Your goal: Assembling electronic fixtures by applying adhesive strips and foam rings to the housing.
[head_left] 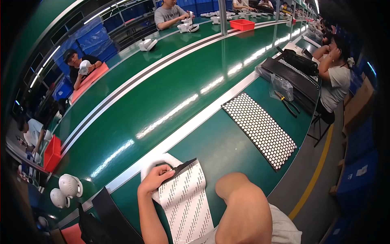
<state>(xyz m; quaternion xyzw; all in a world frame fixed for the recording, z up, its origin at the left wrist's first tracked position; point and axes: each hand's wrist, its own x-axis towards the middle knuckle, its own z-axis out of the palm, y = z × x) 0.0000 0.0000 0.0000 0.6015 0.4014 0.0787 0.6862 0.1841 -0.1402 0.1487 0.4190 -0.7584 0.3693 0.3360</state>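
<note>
My left hand pinches the upper corner of an adhesive-backed sheet, its thumb pressed on the black edge. The sheet has white printed backing paper and a black face that shows along its curled top edge. It hangs down toward my lap, its lower end out of the picture. Behind that hand lies a white curved plastic part, partly covered. My bent right arm comes in beside the sheet; the right hand itself does not show.
Right on the green bench lies a black panel of white round dots. Beyond are pliers, a clear bag and black sheets. White rounded housings stand left, near dark material. Co-workers sit across the green line and right.
</note>
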